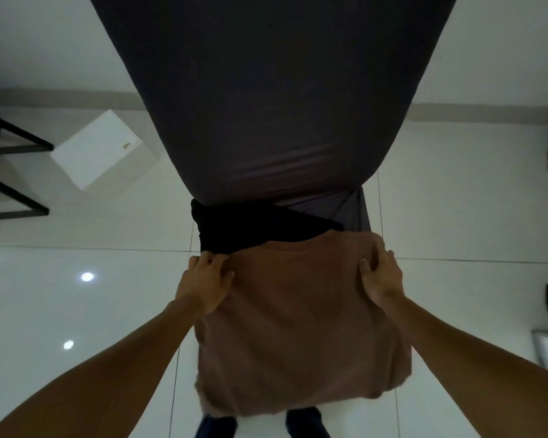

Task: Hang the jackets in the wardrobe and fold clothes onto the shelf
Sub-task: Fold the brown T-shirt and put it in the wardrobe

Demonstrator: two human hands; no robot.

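Below the grey-sheeted bed (pixel 266 105), left hand (pixel 203 284) and right hand (pixel 382 279) each pinch the brown T-shirt (pixel 298 336) by its shoulders. Folding appears under way; the next move likely needs it laid flat.

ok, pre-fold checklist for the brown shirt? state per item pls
1. Left hand grips the brown t-shirt at its upper corner: ok.
2. Right hand grips the opposite upper corner: ok.
3. Shirt hangs flat, no bunching: ok.
4. Hem clear of the tiled floor: cannot tell.
5. Black garment free of the shirt: not ok, it overlaps at the left hand.
6. Shelf in view: not ok.
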